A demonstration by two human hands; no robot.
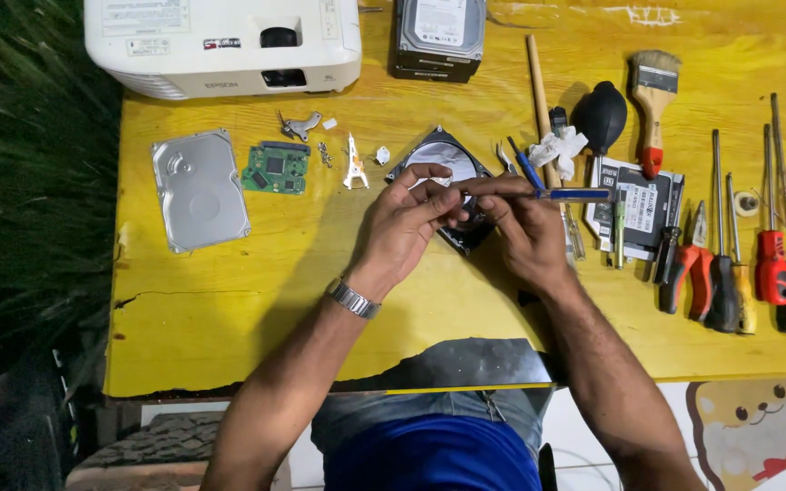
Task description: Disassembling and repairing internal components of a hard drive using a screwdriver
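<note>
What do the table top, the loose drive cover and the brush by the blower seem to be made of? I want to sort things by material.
Table top: likely wood, glossy yellow paint, cracked and chipped at the front edge. Drive cover: bare silvery metal with a dull sheen, apparently stamped. Brush: pale bristles, wooden-looking handle with a red tip.
</note>
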